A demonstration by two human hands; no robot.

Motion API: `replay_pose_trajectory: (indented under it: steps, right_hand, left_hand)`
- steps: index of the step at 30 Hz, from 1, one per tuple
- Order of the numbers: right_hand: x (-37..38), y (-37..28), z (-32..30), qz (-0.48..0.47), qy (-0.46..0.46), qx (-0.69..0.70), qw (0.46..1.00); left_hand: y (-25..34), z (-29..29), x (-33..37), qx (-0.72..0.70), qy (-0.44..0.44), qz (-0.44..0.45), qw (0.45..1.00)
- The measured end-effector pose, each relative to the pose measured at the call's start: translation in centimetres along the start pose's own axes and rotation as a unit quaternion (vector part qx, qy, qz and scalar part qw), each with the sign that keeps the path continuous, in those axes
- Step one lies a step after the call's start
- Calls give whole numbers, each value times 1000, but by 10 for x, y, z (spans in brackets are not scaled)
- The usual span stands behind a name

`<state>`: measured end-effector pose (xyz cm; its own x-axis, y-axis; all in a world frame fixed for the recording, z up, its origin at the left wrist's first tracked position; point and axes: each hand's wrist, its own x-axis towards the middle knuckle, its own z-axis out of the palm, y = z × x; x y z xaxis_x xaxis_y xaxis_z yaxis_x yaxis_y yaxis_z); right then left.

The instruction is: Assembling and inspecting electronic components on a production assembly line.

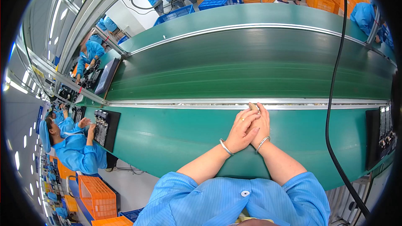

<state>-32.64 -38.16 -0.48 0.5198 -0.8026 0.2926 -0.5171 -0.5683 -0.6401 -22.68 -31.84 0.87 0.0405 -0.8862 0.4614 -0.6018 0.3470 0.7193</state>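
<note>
My left hand (240,133) and my right hand (262,126) are together over the green bench, near the metal rail at its far edge. The left fingers, one with a ring, fold across the right hand, and the left thumb lies against it. Two right fingertips stick out past them. One right finger wears a tan cover (252,106) that looks like a finger cot. Each wrist carries a silver bangle. No tool or part shows in either hand; the space between the palms is hidden.
A green conveyor belt (243,67) runs beyond the rail (188,103). Black trays of dark parts stand on the bench at left (109,130) and right (372,138). A black cable (331,113) hangs down at right. A co-worker (79,144) in blue handles parts at left.
</note>
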Motion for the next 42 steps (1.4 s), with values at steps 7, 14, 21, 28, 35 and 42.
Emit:
replay_pose_trajectory:
  steps: [7, 14, 21, 28, 35, 42]
  right_hand:
    - [0, 2, 3, 14, 11, 27, 999]
    - [-3, -12, -11, -81, 41, 64, 994]
    - [-14, -60, -22, -129, 54, 261, 955]
    - [-22, -40, -7, -95, 7, 321, 942]
    - [-39, -14, -33, -91, 60, 251, 962]
    - [-89, 4, -97, 24, -20, 209, 977]
  left_hand:
    - [6, -1, -1, -9, 6, -2, 1000]
    - [14, -66, -28, 123, 77, -22, 989]
    - [-8, -181, -163, 470, 230, -283, 804]
    - [-16, -243, -258, 502, 255, -405, 721]
    - [-24, -286, -252, 546, -17, -481, 686]
    - [-10, -301, -209, 569, -184, -406, 691]
